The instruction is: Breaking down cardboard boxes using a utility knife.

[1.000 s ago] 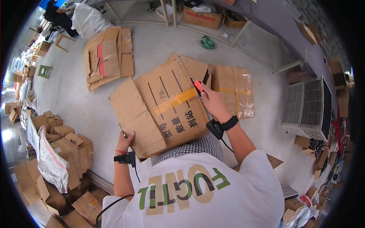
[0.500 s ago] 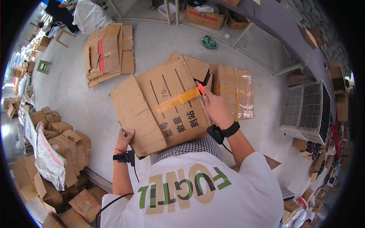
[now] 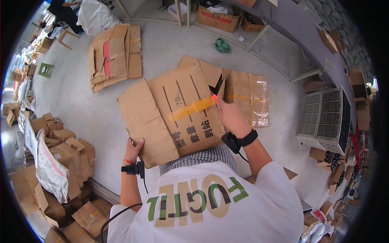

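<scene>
A large brown cardboard box with dark print tilts across my lap, one broad flap spreading to the left. My left hand grips the lower left edge of that flap, thumb on top and fingers beneath. In my right hand is a box cutter; only its red-orange body shows, and its blade is out of sight. It meets the right end of the yellow tape on the box's upper edge, beside a dark gap between flaps. A second taped carton lies just beyond my right hand.
Flattened cardboard is stacked on the floor at the far left. A grey plastic crate stands on the right, near a long table. Piled cartons line the left side. A green stool and a green bag are further off.
The box cutter has dropped slightly toward the box's edge, and less of it shows in my right hand. My left hand keeps its hold on the flap.
</scene>
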A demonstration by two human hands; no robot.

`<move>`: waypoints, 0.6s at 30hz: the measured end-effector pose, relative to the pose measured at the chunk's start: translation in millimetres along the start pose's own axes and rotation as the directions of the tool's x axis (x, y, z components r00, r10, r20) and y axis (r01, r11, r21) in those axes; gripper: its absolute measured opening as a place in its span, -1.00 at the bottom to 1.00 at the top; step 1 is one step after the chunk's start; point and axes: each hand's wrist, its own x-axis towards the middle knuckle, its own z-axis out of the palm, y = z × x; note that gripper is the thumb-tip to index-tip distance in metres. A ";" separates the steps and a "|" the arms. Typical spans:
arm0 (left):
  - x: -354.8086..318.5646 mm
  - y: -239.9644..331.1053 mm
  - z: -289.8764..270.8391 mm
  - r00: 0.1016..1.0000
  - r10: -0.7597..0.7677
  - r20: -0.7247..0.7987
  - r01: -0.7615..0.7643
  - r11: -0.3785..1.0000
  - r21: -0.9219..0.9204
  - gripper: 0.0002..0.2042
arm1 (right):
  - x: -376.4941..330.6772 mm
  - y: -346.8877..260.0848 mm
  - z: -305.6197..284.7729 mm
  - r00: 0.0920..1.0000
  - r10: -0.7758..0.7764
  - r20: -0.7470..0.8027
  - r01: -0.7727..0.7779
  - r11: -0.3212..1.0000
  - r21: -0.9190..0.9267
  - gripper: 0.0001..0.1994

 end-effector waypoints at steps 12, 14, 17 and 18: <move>-10.0 13.9 17.0 0.980 0.120 -0.159 -0.121 0.993 -0.002 -0.39 | -64.3 6.3 -24.0 0.993 -0.026 0.114 0.020 0.999 0.049 -0.55; -7.8 4.4 22.1 0.958 0.171 -0.232 -0.159 0.985 0.068 -0.37 | -70.3 4.7 -22.0 0.994 -0.021 0.106 0.018 0.999 0.028 -0.55; 3.1 7.1 21.8 0.935 0.199 -0.293 -0.146 0.971 0.191 -0.36 | -80.5 3.1 -16.6 0.995 0.028 0.099 -0.023 0.999 -0.046 -0.54; 2.3 11.1 27.7 0.931 0.194 -0.310 -0.119 0.962 0.245 -0.36 | -86.3 -0.5 -19.9 0.993 0.060 0.106 -0.056 0.997 -0.048 -0.54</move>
